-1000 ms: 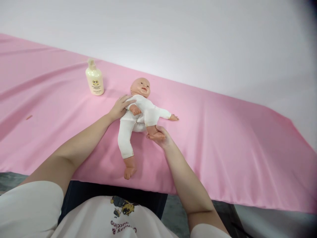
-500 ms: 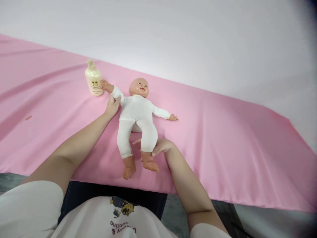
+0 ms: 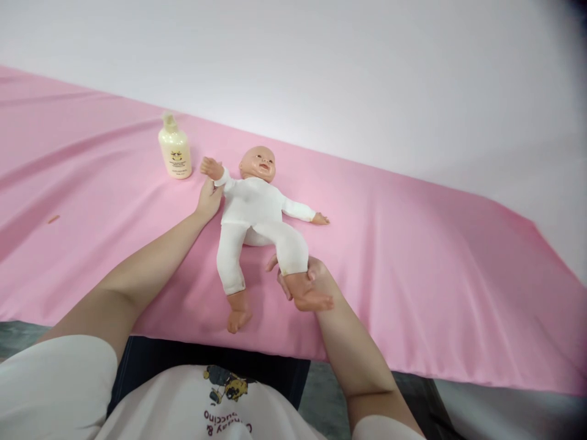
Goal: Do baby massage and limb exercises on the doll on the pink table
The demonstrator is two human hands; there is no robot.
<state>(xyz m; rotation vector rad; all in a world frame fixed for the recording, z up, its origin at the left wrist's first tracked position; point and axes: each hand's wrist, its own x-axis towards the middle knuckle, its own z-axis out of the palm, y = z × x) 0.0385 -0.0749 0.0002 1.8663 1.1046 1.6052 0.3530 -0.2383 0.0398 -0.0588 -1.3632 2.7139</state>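
A bald baby doll [image 3: 252,201] in white clothes lies on its back on the pink cloth, head away from me. My left hand [image 3: 209,200] is closed around the doll's arm on the left, its fingers partly hidden behind the sleeve. That arm is bent up, with the small doll hand above mine. My right hand [image 3: 316,270] holds the doll's other leg from beneath near the ankle, fingertips showing on the inner side. This leg is raised and turned out to the right, its bare foot over my wrist. The doll's left-hand leg rests straight on the cloth.
A cream pump bottle [image 3: 175,153] stands upright left of the doll. The pink cloth [image 3: 413,256] covers the table, with folds and a near edge close to my body. A small brownish stick-like piece [image 3: 54,219] lies far left. Behind is a white surface [image 3: 321,73].
My right hand has moved the doll's leg outward to the right and lifted it. The doll's arm in my left hand has bent in, away from the bottle.
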